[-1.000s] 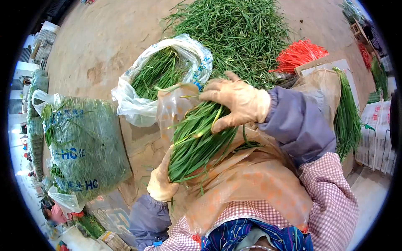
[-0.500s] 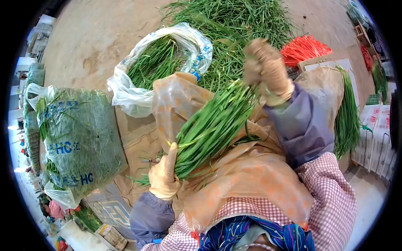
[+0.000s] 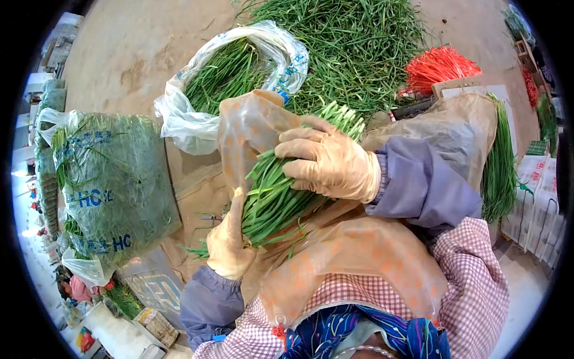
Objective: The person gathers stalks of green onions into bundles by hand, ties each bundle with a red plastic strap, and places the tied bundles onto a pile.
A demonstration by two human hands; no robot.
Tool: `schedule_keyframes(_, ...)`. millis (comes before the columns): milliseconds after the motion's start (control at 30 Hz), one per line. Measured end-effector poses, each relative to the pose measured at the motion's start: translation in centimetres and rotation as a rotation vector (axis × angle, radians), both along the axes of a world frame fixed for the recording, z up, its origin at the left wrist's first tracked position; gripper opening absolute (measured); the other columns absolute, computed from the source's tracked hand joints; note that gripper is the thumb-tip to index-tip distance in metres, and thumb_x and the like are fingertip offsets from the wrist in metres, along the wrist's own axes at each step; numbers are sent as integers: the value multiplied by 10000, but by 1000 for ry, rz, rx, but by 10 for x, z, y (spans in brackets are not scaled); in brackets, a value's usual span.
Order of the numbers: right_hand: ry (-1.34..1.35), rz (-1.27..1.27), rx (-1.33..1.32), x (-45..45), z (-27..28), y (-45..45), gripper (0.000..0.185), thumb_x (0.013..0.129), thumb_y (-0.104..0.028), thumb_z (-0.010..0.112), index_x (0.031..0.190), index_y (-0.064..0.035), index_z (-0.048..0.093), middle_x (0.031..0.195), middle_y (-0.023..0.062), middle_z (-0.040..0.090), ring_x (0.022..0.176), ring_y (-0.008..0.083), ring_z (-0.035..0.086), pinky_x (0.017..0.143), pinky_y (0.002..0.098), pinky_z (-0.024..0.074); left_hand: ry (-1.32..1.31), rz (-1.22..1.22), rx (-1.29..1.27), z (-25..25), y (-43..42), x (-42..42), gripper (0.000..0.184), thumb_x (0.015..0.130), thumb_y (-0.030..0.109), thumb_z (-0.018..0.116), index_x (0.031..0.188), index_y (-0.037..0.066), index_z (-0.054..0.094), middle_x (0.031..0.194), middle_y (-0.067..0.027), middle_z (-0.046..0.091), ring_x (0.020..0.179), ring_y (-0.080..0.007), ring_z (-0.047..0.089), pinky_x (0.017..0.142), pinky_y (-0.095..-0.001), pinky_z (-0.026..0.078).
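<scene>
A bundle of long green stalks (image 3: 272, 200) lies slantwise over my lap, its pale cut ends pointing up and right. My gloved right hand (image 3: 332, 158) is wrapped over the upper part of the bundle, fingers pressed on the stalks. At the lower left end, my gloved left hand (image 3: 229, 242) holds the leafy side, thumb pointing up along it. Beneath the bundle is a translucent apron with orange dots (image 3: 359, 257). Just beyond the hands, an open white plastic bag (image 3: 194, 128) contains more green stalks.
A large pile of loose stalks (image 3: 341, 51) lies on the floor ahead. Red ties (image 3: 439, 69) sit at upper right, near a covered bundle (image 3: 499, 161). A packed clear bag (image 3: 116, 191) stands at left. White crates (image 3: 532, 203) are far right.
My right hand, raised and blurred above the cut ends half a second ago, has come down onto the bundle. My left hand has shifted slightly left and still holds the lower end.
</scene>
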State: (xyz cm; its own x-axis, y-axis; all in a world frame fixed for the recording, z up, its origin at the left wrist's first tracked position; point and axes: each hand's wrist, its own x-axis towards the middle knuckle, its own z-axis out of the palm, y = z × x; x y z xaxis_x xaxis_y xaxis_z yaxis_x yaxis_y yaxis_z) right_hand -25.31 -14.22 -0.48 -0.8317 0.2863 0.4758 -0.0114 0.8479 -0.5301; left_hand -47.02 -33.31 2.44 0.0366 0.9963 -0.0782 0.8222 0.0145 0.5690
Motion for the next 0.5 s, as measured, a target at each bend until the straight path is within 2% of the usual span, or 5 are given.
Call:
schedule_keyframes(100, 252, 105, -312, 1, 4, 6, 201, 910, -206, 650, 1047, -79, 576, 1102, 119, 607, 1043, 364, 599, 913, 454, 472, -43, 57, -26, -4, -9, 0, 862, 747, -67, 646, 1504, 35, 249, 1269, -203, 605, 1059, -348, 660, 846, -377, 555)
schedule_keyframes(133, 286, 48, -391, 4, -1, 6, 199, 951, -209, 619, 1053, -45, 572, 962, 116, 636, 872, 292, 636, 791, 371, 517, -50, 73, -31, -6, -10, 0, 860, 751, -63, 648, 1505, 35, 246, 1266, -200, 607, 1050, -349, 663, 842, -377, 556)
schedule_keyframes(200, 327, -106, -1089, 17, 17, 3, 200, 969, -210, 605, 1054, -34, 565, 808, 76, 635, 689, 187, 603, 631, 295, 496, -24, 34, 27, -12, -11, -2, 837, 762, -58, 649, 1498, 29, 262, 1259, -204, 611, 1047, -349, 665, 836, -383, 557)
schedule_keyframes(233, 416, -237, -1340, 18, 29, 6, 137, 979, -161, 594, 997, -28, 566, 636, -2, 521, 541, 79, 490, 481, 235, 397, -13, 10, 58, -15, -11, -2, 825, 767, -56, 650, 1495, 26, 270, 1255, -206, 614, 1046, -349, 666, 833, -387, 558)
schedule_keyframes(500, 764, -429, -1287, 72, 27, 80, 183, 968, -279, 610, 864, -128, 594, 536, -65, 431, 410, 62, 342, 377, 246, 254, -104, -16, 93, -33, -10, 3, 697, 836, -32, 616, 1473, 48, 345, 1079, -186, 662, 908, -328, 677, 787, -356, 538)
